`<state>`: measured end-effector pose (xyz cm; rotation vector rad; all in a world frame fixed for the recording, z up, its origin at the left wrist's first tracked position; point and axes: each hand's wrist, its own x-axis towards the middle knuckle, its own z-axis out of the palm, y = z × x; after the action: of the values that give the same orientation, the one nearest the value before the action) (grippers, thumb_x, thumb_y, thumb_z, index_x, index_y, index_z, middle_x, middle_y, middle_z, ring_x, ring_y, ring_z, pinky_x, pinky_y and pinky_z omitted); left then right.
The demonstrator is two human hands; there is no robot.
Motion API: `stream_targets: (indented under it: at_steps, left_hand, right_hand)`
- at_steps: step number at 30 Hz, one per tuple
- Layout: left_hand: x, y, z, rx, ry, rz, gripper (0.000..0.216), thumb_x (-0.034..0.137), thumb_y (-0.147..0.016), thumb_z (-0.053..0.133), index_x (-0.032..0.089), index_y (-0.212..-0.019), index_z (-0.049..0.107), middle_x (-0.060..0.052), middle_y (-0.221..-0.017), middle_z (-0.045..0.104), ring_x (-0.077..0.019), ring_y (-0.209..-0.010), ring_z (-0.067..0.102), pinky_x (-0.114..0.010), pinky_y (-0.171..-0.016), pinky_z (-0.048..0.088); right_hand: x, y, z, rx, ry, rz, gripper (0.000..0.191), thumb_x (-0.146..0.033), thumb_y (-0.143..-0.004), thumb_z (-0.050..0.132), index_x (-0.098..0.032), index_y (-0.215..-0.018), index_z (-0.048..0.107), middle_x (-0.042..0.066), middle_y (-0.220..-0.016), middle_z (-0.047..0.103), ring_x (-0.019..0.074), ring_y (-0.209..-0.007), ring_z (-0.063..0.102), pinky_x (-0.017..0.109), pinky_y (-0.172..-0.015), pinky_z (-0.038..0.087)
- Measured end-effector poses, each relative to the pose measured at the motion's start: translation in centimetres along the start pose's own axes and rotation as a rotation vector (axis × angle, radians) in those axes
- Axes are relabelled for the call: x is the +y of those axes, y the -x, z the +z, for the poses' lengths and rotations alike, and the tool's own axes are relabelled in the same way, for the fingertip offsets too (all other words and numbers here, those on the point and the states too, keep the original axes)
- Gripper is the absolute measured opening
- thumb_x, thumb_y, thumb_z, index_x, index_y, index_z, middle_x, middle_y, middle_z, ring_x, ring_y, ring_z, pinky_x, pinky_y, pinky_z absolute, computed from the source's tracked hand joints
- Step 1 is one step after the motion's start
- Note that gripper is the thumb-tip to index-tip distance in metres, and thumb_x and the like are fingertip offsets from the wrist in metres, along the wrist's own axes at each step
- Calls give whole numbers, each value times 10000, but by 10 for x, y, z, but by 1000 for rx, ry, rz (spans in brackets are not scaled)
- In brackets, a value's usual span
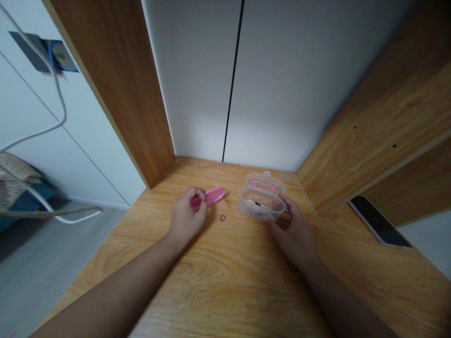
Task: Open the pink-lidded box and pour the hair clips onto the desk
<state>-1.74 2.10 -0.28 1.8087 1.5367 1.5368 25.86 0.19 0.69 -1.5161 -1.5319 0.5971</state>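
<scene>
My left hand (188, 211) is closed across a shallow pink oval dish (216, 194), thumb on the near side and fingers on the far side; its middle is covered. Whether anything small is also pinched there is hidden. My right hand (292, 230) grips the right end of a clear plastic box (246, 206), thumb in front and fingers behind. Its lid (266, 180), with two pink spots, is tipped back open. Small dark and pale items (258, 204) lie inside. Between the hands lie a dark little ring (222, 218), pale thin bands (226, 229) and another pale band (203, 249).
A wooden tabletop (211, 291) extends under both arms. White panels (197, 94) stand behind it, with wooden boards (116, 84) at the sides. A phone-like dark slab (378, 221) lies at the right. A white cable (59, 94) hangs at the left.
</scene>
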Motion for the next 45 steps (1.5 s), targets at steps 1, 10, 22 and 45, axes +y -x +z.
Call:
stream_targets:
  at_steps: [1, 10, 22, 45]
  left_hand:
    - [-3, -2, 0, 25, -11, -58, 88, 117, -773, 538, 199, -784, 568, -33, -864, 690, -199, -821, 652, -326, -789, 502]
    - [-25, -5, 1, 63, -179, -54, 491, 129, -709, 651, 179, -1197, 667, -186, -1330, 606, -398, -1343, 484, -617, -1117, 348]
    - [18, -16, -34, -912, -279, 619, 745, 226, -588, 685, 248, -1321, 561, -76, -1668, 183, -437, -1492, 193, -657, -1184, 183]
    - [-2, -18, -35, -668, -480, 548, 644, 442, -738, 755, 252, -1330, 585, -126, -1659, 189, -426, -1520, 119, -664, -1192, 102]
  right_hand:
    - [1, 0, 0, 0, 9, -2, 758, -471, -791, 730, -170, -1425, 444, 171, -1291, 651, 283, -978, 725, 457, -886, 605]
    - [1, 0, 0, -4, 13, -14, 722, -437, -805, 719, -185, -1424, 446, 163, -1257, 670, 280, -960, 730, 457, -876, 608]
    - [-1, 0, 1, 9, -6, 18, 779, -473, -775, 734, -153, -1425, 445, 185, -1307, 636, 273, -946, 731, 439, -874, 607]
    - [-1, -1, 2, 27, 4, -7, 781, -476, -771, 743, -169, -1431, 461, 179, -1276, 660, 273, -928, 741, 438, -851, 617]
